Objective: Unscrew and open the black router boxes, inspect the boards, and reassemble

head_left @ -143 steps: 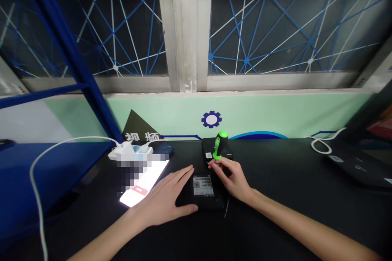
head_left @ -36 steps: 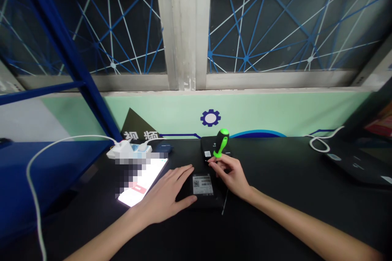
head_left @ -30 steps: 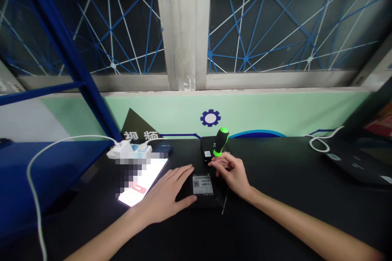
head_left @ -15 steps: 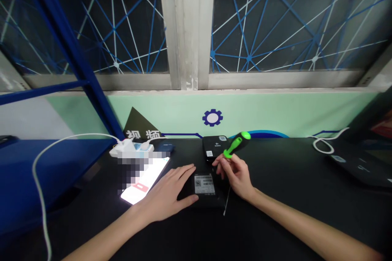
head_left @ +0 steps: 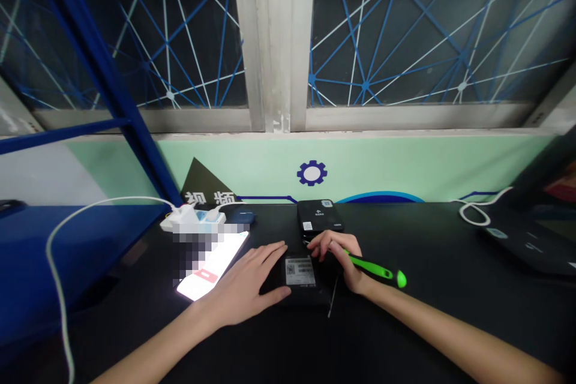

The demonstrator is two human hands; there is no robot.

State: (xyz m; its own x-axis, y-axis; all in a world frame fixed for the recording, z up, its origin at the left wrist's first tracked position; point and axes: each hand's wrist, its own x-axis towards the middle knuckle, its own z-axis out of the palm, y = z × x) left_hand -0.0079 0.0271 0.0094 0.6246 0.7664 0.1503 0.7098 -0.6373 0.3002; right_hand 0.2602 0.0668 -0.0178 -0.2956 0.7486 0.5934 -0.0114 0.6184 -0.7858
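My right hand [head_left: 335, 258] is shut on a screwdriver with a green-and-black handle [head_left: 373, 266]. The handle lies low and points right past my wrist, and my fingers hide the shaft and tip. Those fingers are over a flat black device with a white barcode label [head_left: 299, 271]. My left hand [head_left: 243, 285] rests palm down with its fingers apart, fingertips touching that device's left edge. Behind the device sits a second black box [head_left: 319, 217]. A thin metal rod [head_left: 332, 301] sticks out by the device's front right corner.
To the left on the black table [head_left: 427, 324] lie a lit phone [head_left: 211, 267], partly pixelated, a white power strip [head_left: 193, 219] with a white cable, and a small dark blue case [head_left: 240, 218]. A blue shelf frame [head_left: 96, 72] stands far left; a black pad [head_left: 522, 240] lies right.
The screwdriver has tipped from nearly upright to lying low, its handle swung right across my right wrist. My right hand has shifted slightly; my left hand has stayed in place.
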